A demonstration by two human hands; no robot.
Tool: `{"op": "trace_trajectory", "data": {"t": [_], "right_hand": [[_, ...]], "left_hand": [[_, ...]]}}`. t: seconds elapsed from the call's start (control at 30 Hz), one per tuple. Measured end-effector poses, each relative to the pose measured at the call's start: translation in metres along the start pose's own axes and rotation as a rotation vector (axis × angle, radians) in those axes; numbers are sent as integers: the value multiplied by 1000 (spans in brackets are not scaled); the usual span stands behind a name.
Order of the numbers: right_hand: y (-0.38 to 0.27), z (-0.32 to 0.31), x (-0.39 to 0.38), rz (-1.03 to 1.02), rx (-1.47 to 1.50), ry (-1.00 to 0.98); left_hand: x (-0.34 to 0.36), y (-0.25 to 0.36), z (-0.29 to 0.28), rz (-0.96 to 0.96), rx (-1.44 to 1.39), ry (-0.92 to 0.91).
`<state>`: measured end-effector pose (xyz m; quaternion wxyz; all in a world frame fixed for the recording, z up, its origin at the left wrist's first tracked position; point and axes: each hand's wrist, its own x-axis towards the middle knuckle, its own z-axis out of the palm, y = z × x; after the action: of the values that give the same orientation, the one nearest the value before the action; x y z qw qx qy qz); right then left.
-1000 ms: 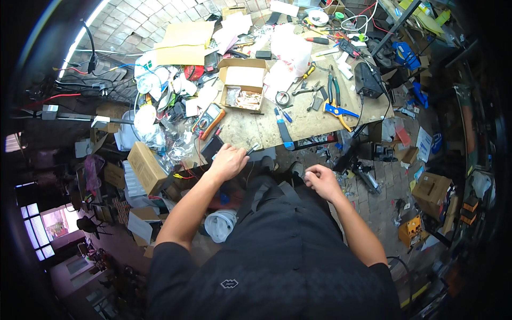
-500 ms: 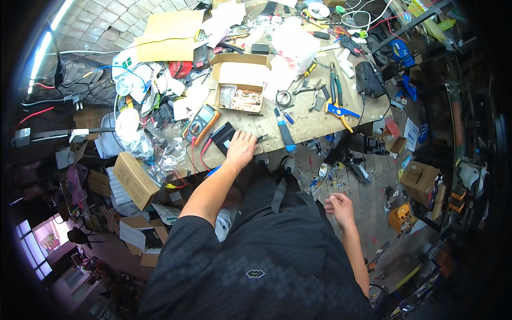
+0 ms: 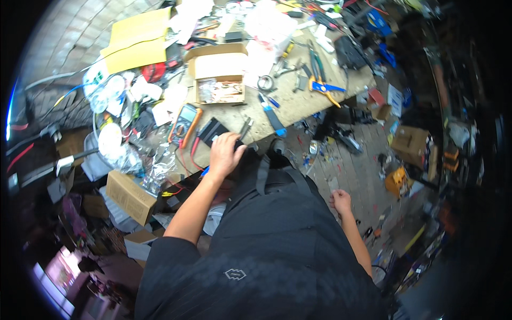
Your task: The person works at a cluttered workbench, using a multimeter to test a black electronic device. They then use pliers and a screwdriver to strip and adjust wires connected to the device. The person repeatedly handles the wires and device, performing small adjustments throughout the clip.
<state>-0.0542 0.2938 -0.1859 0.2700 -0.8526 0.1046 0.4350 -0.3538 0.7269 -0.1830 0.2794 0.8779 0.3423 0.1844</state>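
Left hand rests palm-down, grasping a flat black rectangular device at the cluttered wooden tabletop's near edge, orange-cased multimeter at nine o'clock. Right hand hangs loosely clenched, empty. Device not yet lifted.

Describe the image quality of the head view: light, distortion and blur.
Head view: fisheye bends the workbench edge, and a black rim rings the frame. Bright daylight washes out the white papers at the top, while the floor at right sits in deep shadow. The left hand on the bench is fairly sharp; the right hand is slightly soft.
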Motion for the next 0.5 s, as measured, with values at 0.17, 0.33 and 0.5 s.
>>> {"op": "trace_trajectory", "data": {"t": [0.17,0.33,0.5], "right_hand": [[16,4,-1,-31,36,96],[31,12,-9,-153,-6,232],[85,10,-5,-172,90,352]], "left_hand": [[-42,1,-14,-181,-192,-403],[-73,-23,6,-392,-171,-830],[-95,-55,33,-582,-253,-990]]}}
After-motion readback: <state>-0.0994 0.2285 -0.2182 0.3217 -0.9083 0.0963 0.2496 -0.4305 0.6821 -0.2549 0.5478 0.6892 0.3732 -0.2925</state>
